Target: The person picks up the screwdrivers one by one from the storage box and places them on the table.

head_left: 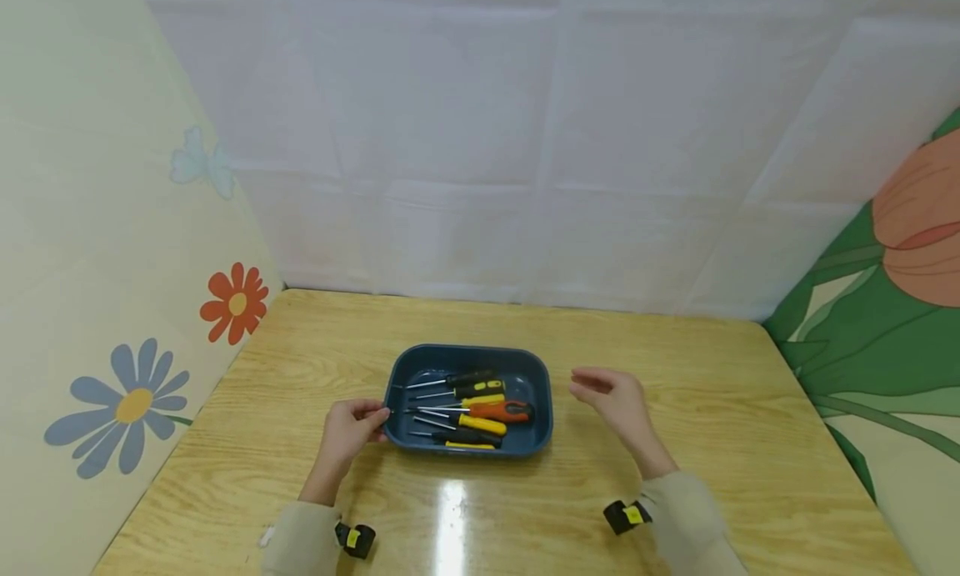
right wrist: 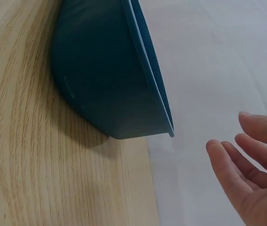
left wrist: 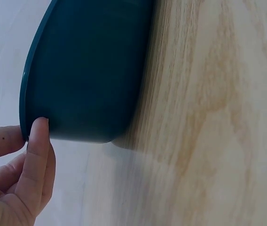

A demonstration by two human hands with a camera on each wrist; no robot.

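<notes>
no legible text, no readable labels

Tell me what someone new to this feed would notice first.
Probably the dark blue tray near the middle of the wooden table, where an orange-handled tool stands out among yellow and black screwdrivers. Then the hands: the left hand pinches the tray's left end, while the right hand hovers off its right end without touching. The big orange flower at the head view's right edge also catches the eye.
</notes>
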